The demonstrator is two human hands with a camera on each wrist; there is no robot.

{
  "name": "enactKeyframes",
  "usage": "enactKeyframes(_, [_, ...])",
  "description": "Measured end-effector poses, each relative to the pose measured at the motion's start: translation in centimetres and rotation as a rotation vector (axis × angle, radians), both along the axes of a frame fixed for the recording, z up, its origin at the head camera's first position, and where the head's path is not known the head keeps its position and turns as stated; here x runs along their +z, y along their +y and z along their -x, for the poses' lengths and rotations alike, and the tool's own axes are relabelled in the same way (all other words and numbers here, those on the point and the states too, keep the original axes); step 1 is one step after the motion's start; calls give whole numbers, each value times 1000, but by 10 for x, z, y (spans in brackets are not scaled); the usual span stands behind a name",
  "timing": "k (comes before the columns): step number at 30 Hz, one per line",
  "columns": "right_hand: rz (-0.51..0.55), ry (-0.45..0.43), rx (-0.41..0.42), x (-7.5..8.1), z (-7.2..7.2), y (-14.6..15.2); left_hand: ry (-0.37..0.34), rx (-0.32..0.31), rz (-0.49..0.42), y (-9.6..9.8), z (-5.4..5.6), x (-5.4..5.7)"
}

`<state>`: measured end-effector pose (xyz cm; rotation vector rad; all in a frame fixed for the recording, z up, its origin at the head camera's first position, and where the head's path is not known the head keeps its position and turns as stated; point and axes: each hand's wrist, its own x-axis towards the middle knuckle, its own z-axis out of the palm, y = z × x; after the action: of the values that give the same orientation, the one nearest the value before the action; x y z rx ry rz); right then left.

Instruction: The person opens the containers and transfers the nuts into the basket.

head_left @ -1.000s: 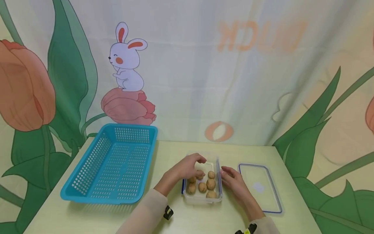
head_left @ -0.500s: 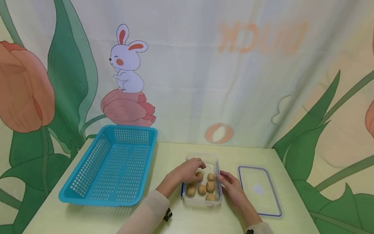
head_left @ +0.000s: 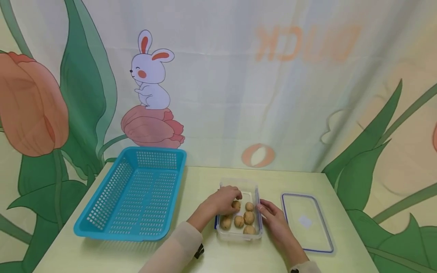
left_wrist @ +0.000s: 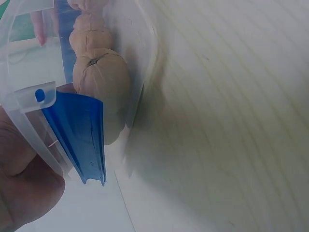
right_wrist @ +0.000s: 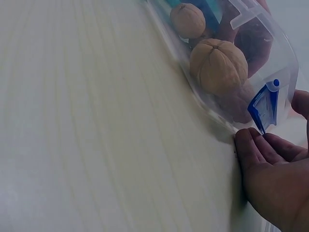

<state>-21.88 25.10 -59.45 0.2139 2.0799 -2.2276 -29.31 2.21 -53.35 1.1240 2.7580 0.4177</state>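
A clear plastic food container (head_left: pixel 239 237) with blue clips stands lidless on the table, several walnuts (head_left: pixel 249 217) lying inside. My left hand (head_left: pixel 223 200) reaches over its left wall, thumb and fingers around a walnut (head_left: pixel 236 205). Through the wall in the right wrist view, part of that hand shows behind a large walnut (right_wrist: pixel 218 66). My right hand (head_left: pixel 275 222) rests against the container's right side, thumb at the rim. Its fingers (right_wrist: pixel 260 147) lie by the hanging blue clip (right_wrist: pixel 265 106). Another blue clip (left_wrist: pixel 79 135) hangs on the left side, in the left wrist view.
To the left stands a blue perforated basket (head_left: pixel 181 182) with nothing in it. A clear lid with a blue seal (head_left: pixel 305 237) lies on the table (head_left: pixel 201 178) right of my right hand. Behind the table hangs a printed curtain (head_left: pixel 218 94).
My left hand has come down into the container, and its fingers have closed around a walnut. My right hand has shifted slightly along the container's right side.
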Motion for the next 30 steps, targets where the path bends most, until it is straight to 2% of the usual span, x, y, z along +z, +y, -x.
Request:
enactKeyframes(10, [-7,-2,-19,2,-2,4,10,-8,-3,7,1,-4])
enactKeyframes(18, [8,-12,-51,-2,-1,1,-121,-33,-217,-2,6,-7])
enactKeyframes(22, [1,-10,-57,-4,-1,-1,-142,-18,-274,-6,8,-5])
enactKeyframes(26, [-20,2,-52,-3,-1,-2,-147,2,-301,-10,6,5])
enactKeyframes(30, [-28,22,-43,-2,0,-3,-155,1,-335,-18,0,26])
